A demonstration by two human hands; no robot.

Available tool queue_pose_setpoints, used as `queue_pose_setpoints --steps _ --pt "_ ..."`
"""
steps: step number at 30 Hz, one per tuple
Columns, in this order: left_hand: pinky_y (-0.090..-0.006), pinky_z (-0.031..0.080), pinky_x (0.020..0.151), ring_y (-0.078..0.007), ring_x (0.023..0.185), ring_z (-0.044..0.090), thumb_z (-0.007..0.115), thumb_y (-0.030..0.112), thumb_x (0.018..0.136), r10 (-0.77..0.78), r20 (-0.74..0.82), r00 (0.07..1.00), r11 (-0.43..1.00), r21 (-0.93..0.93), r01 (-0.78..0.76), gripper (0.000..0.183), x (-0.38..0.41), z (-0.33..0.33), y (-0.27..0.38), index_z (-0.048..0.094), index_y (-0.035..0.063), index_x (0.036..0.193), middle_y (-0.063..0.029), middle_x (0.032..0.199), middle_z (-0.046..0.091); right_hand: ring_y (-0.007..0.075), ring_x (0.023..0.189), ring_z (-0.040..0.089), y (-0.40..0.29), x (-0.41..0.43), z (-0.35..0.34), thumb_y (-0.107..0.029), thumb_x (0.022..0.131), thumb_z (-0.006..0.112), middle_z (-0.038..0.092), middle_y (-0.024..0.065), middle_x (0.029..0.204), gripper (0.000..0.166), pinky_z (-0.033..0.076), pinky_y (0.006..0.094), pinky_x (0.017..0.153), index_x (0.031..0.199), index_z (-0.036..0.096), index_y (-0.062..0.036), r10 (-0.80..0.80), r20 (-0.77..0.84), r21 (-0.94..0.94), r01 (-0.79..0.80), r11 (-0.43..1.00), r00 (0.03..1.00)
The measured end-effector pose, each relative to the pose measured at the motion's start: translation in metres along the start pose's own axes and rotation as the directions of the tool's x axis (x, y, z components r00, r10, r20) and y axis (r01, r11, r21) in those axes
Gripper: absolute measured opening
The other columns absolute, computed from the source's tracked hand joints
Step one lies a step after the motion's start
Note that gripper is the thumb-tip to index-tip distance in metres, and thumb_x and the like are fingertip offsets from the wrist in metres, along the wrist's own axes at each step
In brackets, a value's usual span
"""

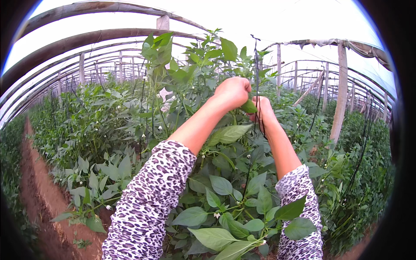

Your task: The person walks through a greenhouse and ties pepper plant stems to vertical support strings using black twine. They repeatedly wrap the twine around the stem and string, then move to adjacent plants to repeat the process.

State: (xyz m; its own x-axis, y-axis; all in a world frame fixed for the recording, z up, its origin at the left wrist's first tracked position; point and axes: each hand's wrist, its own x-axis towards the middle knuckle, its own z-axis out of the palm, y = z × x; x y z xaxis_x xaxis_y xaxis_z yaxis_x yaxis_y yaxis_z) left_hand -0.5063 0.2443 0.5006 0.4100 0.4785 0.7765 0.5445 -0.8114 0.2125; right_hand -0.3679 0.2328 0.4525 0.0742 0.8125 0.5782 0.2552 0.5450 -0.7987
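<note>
Both my hands are raised among the upper leaves of a tall pepper plant [227,133]. My left hand [233,92] is curled, its fingertips turned away and hidden. A green leaf [249,106] pokes out below it, in the gap between the hands. Slightly lower and to the right, my right hand [265,109] has bent fingers, partly covered by that leaf. A black cord [256,68] hangs from above and crosses in front of my right hand, with a slack loop at the wrist. What either hand grips is hidden.
Leafy pepper branches with small white flowers [216,215] reach up between my forearms. A bare soil path [44,162] runs along the left. To the right stands a post [339,94]. Curved greenhouse poles [97,34] arch overhead, and more black cords [360,152] hang at right.
</note>
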Motion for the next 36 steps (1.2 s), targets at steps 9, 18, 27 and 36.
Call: queue_pose_setpoints --steps 9,18,27,36 --pt "-0.0379 0.048 0.072 -0.0284 0.083 0.062 0.055 0.019 0.075 0.016 -0.011 1.000 0.998 0.063 -0.015 0.022 -0.008 -0.020 -0.007 0.067 0.0137 0.093 -0.0117 0.086 0.065 0.0028 0.042 0.036 -0.043 -0.008 0.003 -0.017 0.080 0.066 0.045 -0.0055 0.058 0.015 0.026 0.0184 0.038 0.084 0.057 -0.0058 -0.189 0.202 0.343 0.112 0.933 0.961" --pt "-0.0365 0.048 0.073 -0.0265 0.086 0.062 0.054 0.014 0.078 -0.080 0.040 0.996 0.996 -0.024 0.081 0.027 -0.005 -0.026 -0.026 0.064 0.0140 0.103 -0.0108 0.095 0.065 0.0016 0.042 0.032 -0.036 -0.004 -0.007 -0.015 0.081 0.063 0.040 -0.0094 0.054 0.015 0.022 0.0178 0.038 0.091 0.058 -0.0056 -0.097 0.228 0.289 0.028 0.957 0.969" --pt "-0.0329 0.048 0.069 -0.0206 0.080 0.064 0.056 0.011 0.074 -0.036 0.081 0.996 0.998 -0.052 0.041 0.033 -0.008 -0.031 -0.024 0.064 0.0138 0.106 -0.0113 0.087 0.066 0.0017 0.041 0.032 -0.030 0.005 -0.001 -0.014 0.080 0.063 0.042 -0.0080 0.054 0.014 0.022 0.0176 0.037 0.092 0.060 -0.0063 -0.137 0.236 0.360 0.044 0.932 0.962" --pt "-0.0373 0.047 0.065 -0.0259 0.071 0.062 0.060 0.017 0.076 0.045 -0.104 0.993 0.995 0.090 -0.036 0.011 0.005 -0.019 -0.021 0.065 0.0128 0.084 -0.0123 0.074 0.063 0.0045 0.047 0.042 -0.027 0.031 -0.001 -0.009 0.072 0.065 0.052 -0.0033 0.057 0.007 0.030 0.0205 0.043 0.075 0.062 -0.0033 -0.204 -0.040 0.257 0.207 0.944 0.978"
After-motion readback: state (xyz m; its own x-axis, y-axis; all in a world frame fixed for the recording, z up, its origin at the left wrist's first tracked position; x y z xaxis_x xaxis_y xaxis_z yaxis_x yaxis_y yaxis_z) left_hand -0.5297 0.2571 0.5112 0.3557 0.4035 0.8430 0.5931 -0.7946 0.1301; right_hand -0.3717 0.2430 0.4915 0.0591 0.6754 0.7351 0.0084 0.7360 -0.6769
